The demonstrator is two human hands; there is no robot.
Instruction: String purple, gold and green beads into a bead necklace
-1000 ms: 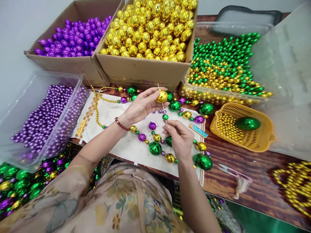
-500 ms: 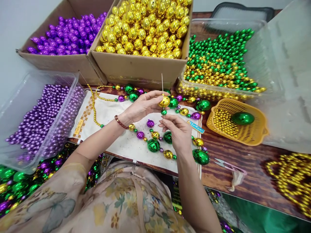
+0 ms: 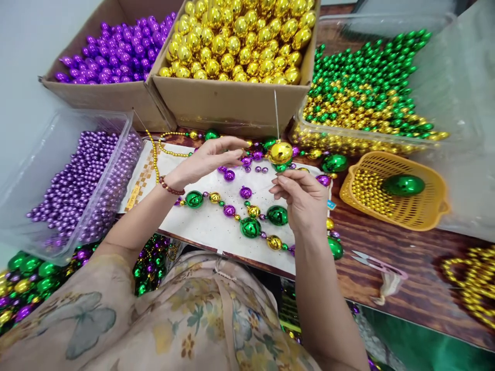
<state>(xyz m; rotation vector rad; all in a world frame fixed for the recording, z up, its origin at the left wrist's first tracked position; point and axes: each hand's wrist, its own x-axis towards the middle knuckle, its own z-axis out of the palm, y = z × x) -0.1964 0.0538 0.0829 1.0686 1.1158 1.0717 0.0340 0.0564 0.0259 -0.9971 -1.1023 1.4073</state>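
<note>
My right hand (image 3: pixel 299 193) pinches the lower part of a thin upright needle (image 3: pixel 276 111). A gold bead (image 3: pixel 280 153) sits threaded on that needle just above my fingertips, with green (image 3: pixel 282 167) showing right below it. My left hand (image 3: pixel 212 161) is off to the left of the gold bead, fingers stretched out and holding nothing. Under both hands lies a white cloth (image 3: pixel 201 221), where a strand of green, gold and purple beads (image 3: pixel 250 227) runs across. Loose purple beads (image 3: pixel 245 192) rest near the middle of the cloth.
Behind stand cardboard boxes of purple beads (image 3: pixel 112 56) and gold beads (image 3: pixel 235 41). Clear bins hold purple beads (image 3: pixel 83 180) at left and green and gold beads (image 3: pixel 371 87) at right. A yellow basket (image 3: pixel 429 208), scissors (image 3: pixel 381 265) and gold bead strands (image 3: pixel 472 278) lie rightward.
My left hand has let go of the gold bead and moved left, its fingers now extended. The right hand still pinches the needle with the gold bead on it. The view has shifted slightly.
</note>
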